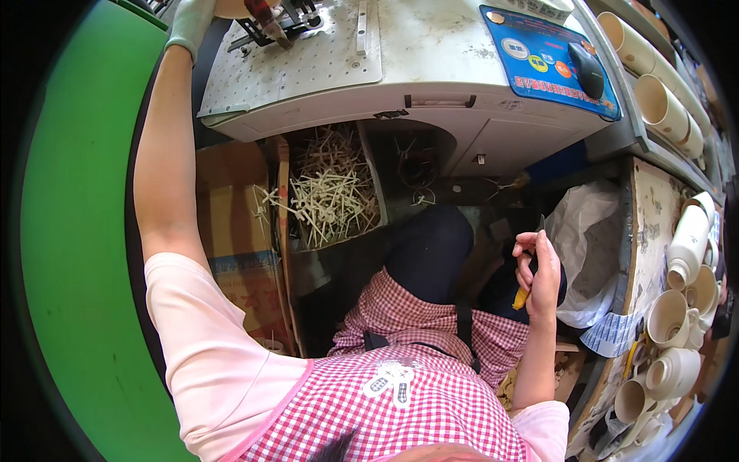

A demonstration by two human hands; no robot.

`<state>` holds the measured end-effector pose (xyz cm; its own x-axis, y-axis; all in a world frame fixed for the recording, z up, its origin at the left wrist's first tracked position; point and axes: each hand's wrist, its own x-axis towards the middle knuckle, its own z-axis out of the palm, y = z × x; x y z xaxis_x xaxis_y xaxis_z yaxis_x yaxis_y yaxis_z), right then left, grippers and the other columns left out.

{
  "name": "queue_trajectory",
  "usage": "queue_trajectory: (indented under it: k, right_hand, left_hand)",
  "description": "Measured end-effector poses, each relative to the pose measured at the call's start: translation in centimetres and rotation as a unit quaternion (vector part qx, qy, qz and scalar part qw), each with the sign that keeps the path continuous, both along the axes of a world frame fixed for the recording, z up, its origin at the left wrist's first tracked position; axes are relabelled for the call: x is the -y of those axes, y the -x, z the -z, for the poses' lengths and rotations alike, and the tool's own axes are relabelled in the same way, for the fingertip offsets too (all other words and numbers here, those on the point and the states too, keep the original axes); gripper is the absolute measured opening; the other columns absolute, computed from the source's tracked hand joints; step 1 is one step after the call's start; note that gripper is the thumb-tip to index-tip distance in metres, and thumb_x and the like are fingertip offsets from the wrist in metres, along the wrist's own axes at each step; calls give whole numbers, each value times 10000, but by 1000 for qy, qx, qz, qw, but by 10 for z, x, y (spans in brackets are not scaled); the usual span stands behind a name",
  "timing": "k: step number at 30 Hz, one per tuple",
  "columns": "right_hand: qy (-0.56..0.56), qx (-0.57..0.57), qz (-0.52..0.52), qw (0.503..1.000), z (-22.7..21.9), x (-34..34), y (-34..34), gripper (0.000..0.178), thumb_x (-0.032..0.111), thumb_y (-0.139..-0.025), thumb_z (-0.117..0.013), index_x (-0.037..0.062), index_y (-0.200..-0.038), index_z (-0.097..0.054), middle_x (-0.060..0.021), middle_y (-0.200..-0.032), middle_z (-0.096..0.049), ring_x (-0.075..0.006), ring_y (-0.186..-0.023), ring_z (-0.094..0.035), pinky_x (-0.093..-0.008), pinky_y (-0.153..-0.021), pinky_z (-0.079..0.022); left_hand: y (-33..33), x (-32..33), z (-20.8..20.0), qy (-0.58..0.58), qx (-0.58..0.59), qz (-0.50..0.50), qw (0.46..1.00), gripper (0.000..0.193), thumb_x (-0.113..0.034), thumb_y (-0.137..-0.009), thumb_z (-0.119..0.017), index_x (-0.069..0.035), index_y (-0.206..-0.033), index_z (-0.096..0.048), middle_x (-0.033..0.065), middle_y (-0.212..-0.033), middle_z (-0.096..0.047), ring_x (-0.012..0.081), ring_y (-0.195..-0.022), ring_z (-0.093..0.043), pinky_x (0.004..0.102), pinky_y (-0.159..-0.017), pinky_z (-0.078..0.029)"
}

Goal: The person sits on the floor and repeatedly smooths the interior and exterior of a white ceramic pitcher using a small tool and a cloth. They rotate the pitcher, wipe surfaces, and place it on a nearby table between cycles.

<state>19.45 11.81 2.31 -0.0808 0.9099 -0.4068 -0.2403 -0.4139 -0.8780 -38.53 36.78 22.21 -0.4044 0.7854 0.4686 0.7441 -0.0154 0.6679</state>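
Tabletop (pixel 435 50) bright; shadow underneath; edges fisheye-bent, black-rimmed

From my remote seat I lose the fingers of the gloved left grip (pixel 191 25) past the top edge, so I cannot tell what it grasps. The pale round object (pixel 233 8) beside it and the dark fixture (pixel 271 21) on the desk (pixel 435 46) are cut off there too. The right grip (pixel 545 277) hides the middle of a yellow-handled tool (pixel 520 298) (I see only yellow below and a thin tip above). The pale sticks (pixel 331 204) are too tangled for me to identify, and the mugs (pixel 673 371) partly hide one another.
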Motion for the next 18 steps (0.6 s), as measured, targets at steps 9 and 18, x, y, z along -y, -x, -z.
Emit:
queue_trajectory:
  k: [9,18]
  right_hand:
    - [7,-12,-5,1000,-9,11,9,447,375,-1139,-398,-4,-1218,-621,-55,-885,-641,-9,-490,-379,-167,-442,-313]
    - [116,-124,-18,985,6,122,46,360,289,-1072,-429,77,-1350,-514,-57,-913,-529,-89,-574,-388,-204,-449,-305]
  left_hand:
    - [-9,26,5,59,177,187,965,349,-261,-993,-634,13,-1201,-687,60,-1069,-715,164,-948,-664,308,-843,-520]
    - [-89,303,216,-182,125,-87,971,453,-290,-993,-647,8,-1332,-596,173,-1290,-623,312,-1180,-621,399,-1026,-477]
